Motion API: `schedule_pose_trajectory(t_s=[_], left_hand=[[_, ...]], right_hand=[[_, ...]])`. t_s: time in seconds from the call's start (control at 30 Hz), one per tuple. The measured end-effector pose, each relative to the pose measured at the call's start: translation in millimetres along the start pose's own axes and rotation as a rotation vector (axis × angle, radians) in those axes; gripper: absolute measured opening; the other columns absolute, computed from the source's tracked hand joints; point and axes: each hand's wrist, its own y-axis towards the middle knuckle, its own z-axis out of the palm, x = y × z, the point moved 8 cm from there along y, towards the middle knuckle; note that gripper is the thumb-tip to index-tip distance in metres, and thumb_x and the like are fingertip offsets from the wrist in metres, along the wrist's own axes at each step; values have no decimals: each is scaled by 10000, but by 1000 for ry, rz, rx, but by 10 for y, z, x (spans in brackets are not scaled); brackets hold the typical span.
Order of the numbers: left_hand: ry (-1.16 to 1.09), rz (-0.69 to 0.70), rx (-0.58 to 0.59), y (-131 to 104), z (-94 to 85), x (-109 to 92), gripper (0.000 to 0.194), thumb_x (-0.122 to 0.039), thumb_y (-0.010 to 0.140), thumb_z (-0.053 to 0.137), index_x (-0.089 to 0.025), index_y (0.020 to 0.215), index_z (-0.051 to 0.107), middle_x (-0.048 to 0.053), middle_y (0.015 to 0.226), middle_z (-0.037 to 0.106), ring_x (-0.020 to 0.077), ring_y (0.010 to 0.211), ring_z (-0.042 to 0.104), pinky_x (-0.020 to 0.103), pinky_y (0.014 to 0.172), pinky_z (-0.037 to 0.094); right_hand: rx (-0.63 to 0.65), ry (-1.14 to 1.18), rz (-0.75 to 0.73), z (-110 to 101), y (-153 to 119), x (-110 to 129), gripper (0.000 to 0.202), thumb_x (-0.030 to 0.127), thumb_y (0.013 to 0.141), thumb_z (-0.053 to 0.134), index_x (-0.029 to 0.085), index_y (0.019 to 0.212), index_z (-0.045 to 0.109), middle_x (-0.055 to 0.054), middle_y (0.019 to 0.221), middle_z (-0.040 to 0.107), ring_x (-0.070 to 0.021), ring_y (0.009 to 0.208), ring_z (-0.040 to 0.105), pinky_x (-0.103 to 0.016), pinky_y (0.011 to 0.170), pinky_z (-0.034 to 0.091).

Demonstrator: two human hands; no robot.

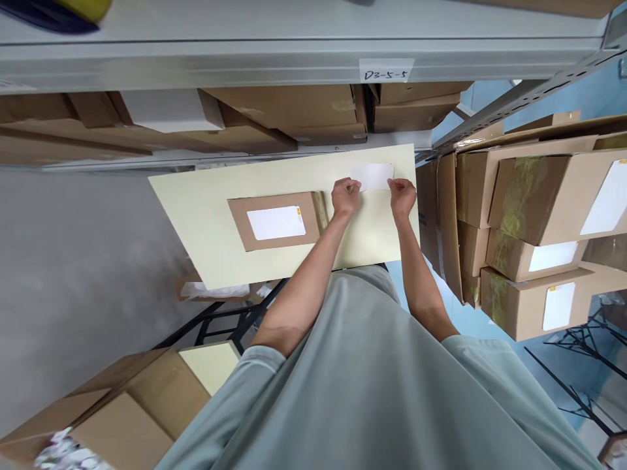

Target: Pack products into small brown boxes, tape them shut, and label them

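Observation:
A small white sheet of paper (375, 175) is stretched between my hands over the cream tabletop (210, 261). My left hand (345, 195) pinches its left edge near the lower corner. The right edge is pinched by my right hand (402, 194). Whether the sheet touches the tabletop, I cannot tell. To the left of my hands lies a flat brown cardboard box (279, 247), with a blank-looking white label (275, 222) on top and tape on its right end.
Beyond the table runs a grey metal shelf (245, 65) tagged D3-5-5 (386, 70), holding cardboard boxes (294, 104). On the right, a large open carton (447, 228) holds several labelled boxes (529, 196). More cartons (137, 405) stand at lower left.

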Motion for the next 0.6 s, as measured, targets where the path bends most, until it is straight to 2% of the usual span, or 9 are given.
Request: schedule_pose_trajectory(t_s=[0.13, 0.23, 0.3, 0.37, 0.43, 0.47, 0.53, 0.6], left_hand=[[13, -56, 42, 18, 11, 16, 75, -193, 909, 799, -199, 835, 811, 111, 1246, 840, 238, 1059, 801, 429, 1150, 606], [35, -93, 70, -6, -5, -2, 50, -228, 935, 804, -187, 910, 818, 124, 1224, 853, 270, 1127, 806, 454, 1184, 596], [27, -96, 61, -59, -48, -65, 175, -304, 948, 844, -180, 1070, 827, 152, 1313, 839, 303, 1252, 784, 466, 1227, 573], [-43, -54, 50, -137, -116, -192, 428, -447, 954, 887, -182, 1278, 797, 181, 1497, 767, 332, 1417, 721, 462, 1275, 542], [-152, -8, 62, -220, -203, -328, 605, -594, 972, 866, -209, 1423, 743, 166, 1648, 670, 332, 1546, 641, 444, 1316, 509], [-198, -2, 72, -252, -257, -371, 627, -648, 986, 837, -229, 1441, 734, 147, 1665, 657, 324, 1568, 625, 437, 1327, 499], [-249, -14, 81, -277, -383, -394, 603, -717, 1003, 784, -256, 1391, 758, 123, 1593, 711, 312, 1530, 661, 439, 1323, 504], [-252, -32, 84, -240, -494, -342, 593, -770, 1004, 748, -253, 1292, 786, 120, 1434, 794, 302, 1411, 738, 450, 1278, 546]], right_hand=[[-2, -83, -49, -91, -31, 129, 283, 344, 1118, 590, 171, 1091, 812, -133, 1118, 796, -237, 964, 745, -391, 967, 600], [-46, -179, -111, -178, -78, 246, 347, 341, 1157, 525, 182, 1167, 833, -134, 1178, 772, -237, 964, 749, -382, 926, 589], [-106, -204, -175, -228, -180, 361, 409, 388, 1186, 476, 201, 1182, 840, -130, 1182, 758, -241, 970, 740, -386, 904, 589], [-116, -194, -296, -214, -364, 543, 481, 438, 1211, 414, 220, 1179, 841, -131, 1171, 747, -251, 1007, 726, -393, 911, 593], [-2, -186, -478, -86, -611, 788, 524, 461, 1225, 374, 231, 1182, 843, -131, 1155, 744, -264, 1062, 712, -406, 964, 592], [86, -197, -565, 8, -736, 905, 529, 464, 1229, 367, 233, 1194, 843, -132, 1157, 746, -271, 1091, 704, -417, 1006, 584], [244, -261, -666, 201, -898, 1066, 530, 467, 1233, 354, 233, 1298, 825, -139, 1204, 748, -291, 1167, 684, -447, 1091, 554], [322, -363, -645, 373, -860, 1109, 547, 480, 1233, 334, 228, 1514, 731, -158, 1290, 733, -323, 1263, 650, -488, 1147, 523]])
